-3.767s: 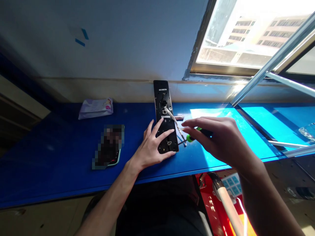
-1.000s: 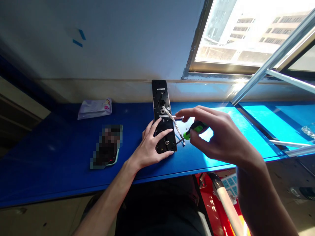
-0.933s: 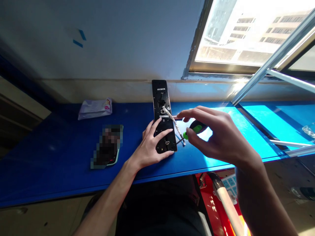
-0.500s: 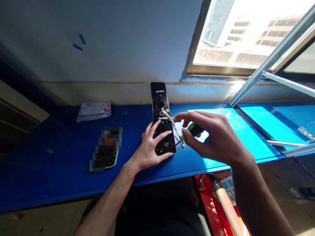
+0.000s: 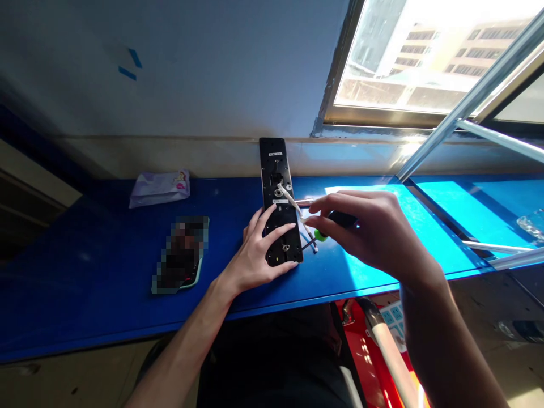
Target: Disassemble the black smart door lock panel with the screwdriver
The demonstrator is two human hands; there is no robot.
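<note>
A long black door-lock panel (image 5: 275, 164) lies on the blue table, its inner side with screws, labels and metal fittings facing up. My left hand (image 5: 259, 249) rests on its lower half, fingers spread and flat. From the panel's middle a white-wrapped cable (image 5: 288, 196) runs out over the right edge. My right hand (image 5: 365, 226) has thumb and forefinger closed at this cable, beside the panel; the exact contact is partly hidden. Beneath that hand is a screwdriver (image 5: 321, 235) with a green and black handle, partly covered, its shaft pointing at the panel's right edge.
A phone (image 5: 181, 255), blurred out, and a purple-white packet (image 5: 160, 188) lie to the left on the table (image 5: 106, 272). A metal frame (image 5: 442, 113) stands at the right by the window. Below the table's front edge is a red stool-like object (image 5: 361, 351) with a bent metal tube.
My right thumb and forefinger have come together and shifted left, onto the cable beside the panel. My left hand stays on the panel. The view has tilted slightly.
</note>
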